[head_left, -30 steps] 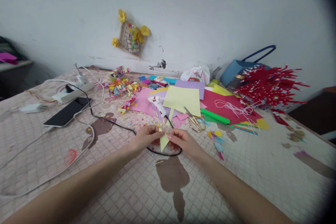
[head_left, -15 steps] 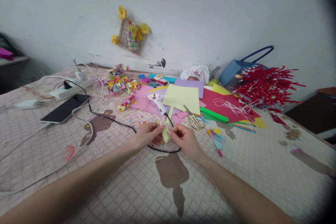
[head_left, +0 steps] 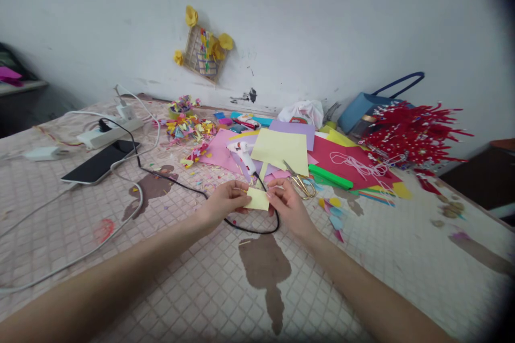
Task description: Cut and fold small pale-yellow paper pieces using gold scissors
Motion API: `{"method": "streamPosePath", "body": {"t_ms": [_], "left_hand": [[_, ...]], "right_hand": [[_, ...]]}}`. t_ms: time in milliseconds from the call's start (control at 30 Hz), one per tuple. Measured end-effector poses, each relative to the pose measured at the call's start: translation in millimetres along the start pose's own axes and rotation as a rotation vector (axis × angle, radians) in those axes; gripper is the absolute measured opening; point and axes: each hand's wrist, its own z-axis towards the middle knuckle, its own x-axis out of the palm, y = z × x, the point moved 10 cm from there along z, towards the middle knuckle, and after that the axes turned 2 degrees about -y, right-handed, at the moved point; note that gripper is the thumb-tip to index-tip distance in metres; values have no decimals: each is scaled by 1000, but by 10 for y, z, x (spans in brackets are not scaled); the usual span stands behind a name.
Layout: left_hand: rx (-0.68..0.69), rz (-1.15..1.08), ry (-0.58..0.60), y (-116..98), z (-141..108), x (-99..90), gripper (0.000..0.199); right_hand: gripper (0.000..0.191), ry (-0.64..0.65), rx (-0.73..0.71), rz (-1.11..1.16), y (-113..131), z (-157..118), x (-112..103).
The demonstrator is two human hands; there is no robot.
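Observation:
A small pale yellow piece of paper (head_left: 257,199) is stretched between my two hands, its flat face toward me. My left hand (head_left: 226,201) pinches its left edge between thumb and fingers. On the opposite edge, my right hand (head_left: 288,204) has the same kind of pinch. Just beyond the hands lie a white glue gun (head_left: 244,156), a larger pale yellow sheet (head_left: 281,149) and gold-handled scissors (head_left: 300,180). The glue gun's black cord (head_left: 257,232) loops beneath my hands.
To the left are a phone (head_left: 102,162), a white power strip (head_left: 108,134) and cables. Paper scraps (head_left: 191,128) are heaped at the back. A green stick-like object (head_left: 330,176), red paper (head_left: 350,161), white string (head_left: 364,165) and a red tinsel bunch (head_left: 414,131) lie rightward.
The yellow paper was folded or turned narrow between my fingers; now it is opened out flat. My hands have moved slightly apart.

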Motion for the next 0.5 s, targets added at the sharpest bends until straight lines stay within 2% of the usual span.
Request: {"method": "streamPosePath", "body": {"t_ms": [167, 267, 367, 500], "left_hand": [[153, 13, -27, -175, 4, -34, 29], [205, 55, -8, -243, -14, -2, 18], [245, 103, 6, -284, -40, 30, 12], [290, 149, 50, -299, -62, 89, 18]], "right_hand": [[12, 72, -147, -155, 162, -45, 64], [19, 40, -214, -249, 206, -56, 30], [17, -20, -239, -226, 194, -42, -41], [12, -43, -239, -161, 181, -30, -64]]}}
